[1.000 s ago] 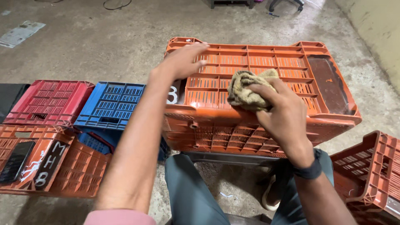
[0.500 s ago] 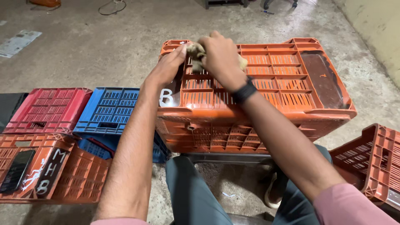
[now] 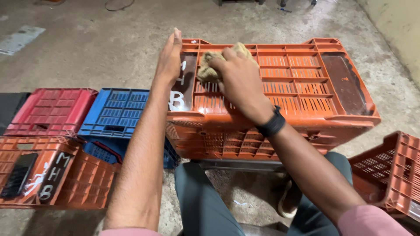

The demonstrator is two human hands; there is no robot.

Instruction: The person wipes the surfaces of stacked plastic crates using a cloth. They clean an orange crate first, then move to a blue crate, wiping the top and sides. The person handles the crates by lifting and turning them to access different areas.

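Note:
An orange plastic crate (image 3: 306, 83) lies upside down in front of my knees, its slatted base facing up. My right hand (image 3: 238, 81) presses a crumpled tan cloth (image 3: 210, 70) onto the left part of that base, fingers closed over it. My left hand (image 3: 169, 57) is flat against the crate's left end, fingers straight and pointing away from me. White painted marks show on the dark panel beside my left hand.
On the floor to the left lie a red crate (image 3: 48, 111), a blue crate (image 3: 116, 113) and an orange crate (image 3: 52, 175) with white markings. Another orange crate (image 3: 389, 175) stands at the lower right. The concrete floor (image 3: 87, 48) stretches beyond; a wall rises at the far right.
My right hand moved the cloth from the crate's middle to its far left corner, then slightly back toward me. My left hand slid from the top edge to the crate's left end.

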